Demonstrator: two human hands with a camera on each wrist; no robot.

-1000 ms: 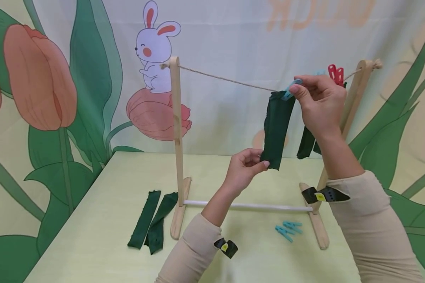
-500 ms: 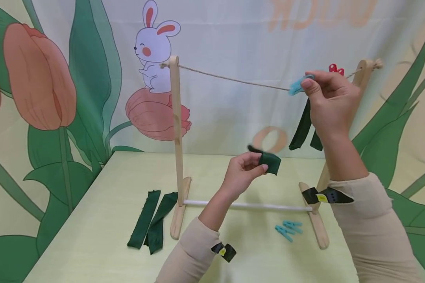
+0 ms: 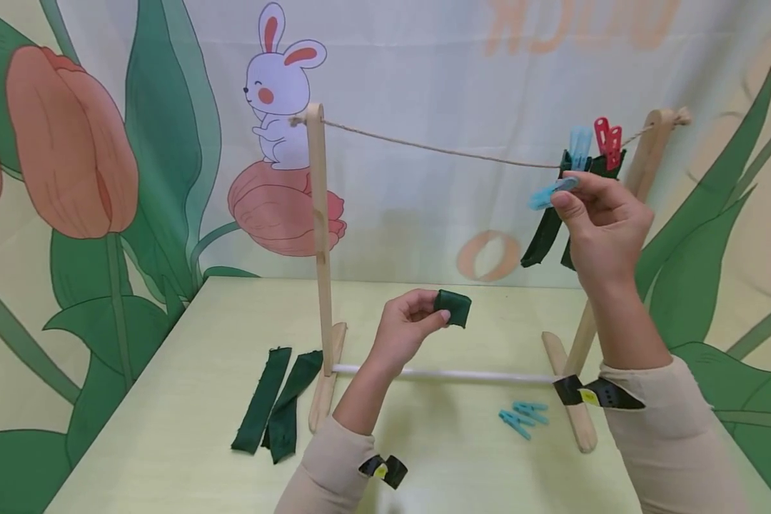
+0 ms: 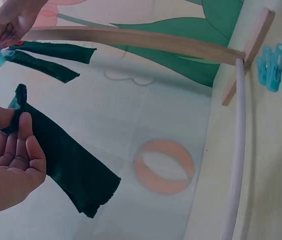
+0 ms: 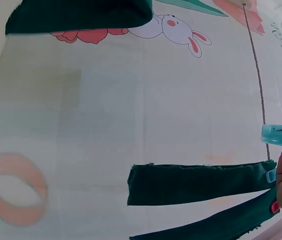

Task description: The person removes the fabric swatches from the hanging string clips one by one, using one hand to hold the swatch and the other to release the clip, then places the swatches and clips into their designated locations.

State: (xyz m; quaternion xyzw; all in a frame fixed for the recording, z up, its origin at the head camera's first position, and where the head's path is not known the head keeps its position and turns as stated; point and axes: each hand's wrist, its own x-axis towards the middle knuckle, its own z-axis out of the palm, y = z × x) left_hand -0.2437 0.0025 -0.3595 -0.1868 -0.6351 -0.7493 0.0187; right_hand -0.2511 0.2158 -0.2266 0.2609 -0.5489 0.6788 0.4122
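Pinching a dark green fabric strip (image 3: 455, 308) by one end, my left hand (image 3: 406, 328) has thumb and fingers closed on it. It sits right at the fingertips, its length trailing free from them, over the worktop (image 3: 186, 471) towards the far edge, below the twine line (image 3: 443, 150) and apart from it. Up near the line, my right hand (image 3: 610, 228) pinches a loose blue clothespin (image 3: 542, 198) between thumb and forefinger; it bites no cloth, and it is well apart from my strip.

By my count two of five strips are up: one hanging strip (image 5: 201, 184) held by a pegged blue clothespin (image 3: 580, 146), its neighbour (image 5: 216, 217) by a red clothespin (image 3: 612, 146), both close to the right post (image 3: 649, 157). Three are off the line: mine, plus a flat strip (image 3: 263, 400) and a twisted strip (image 3: 285, 417) towards the worktop's left edge, just beside the left foot. Two spare clothespins (image 3: 516, 423) lie on its right half, near the right foot (image 3: 581, 428).
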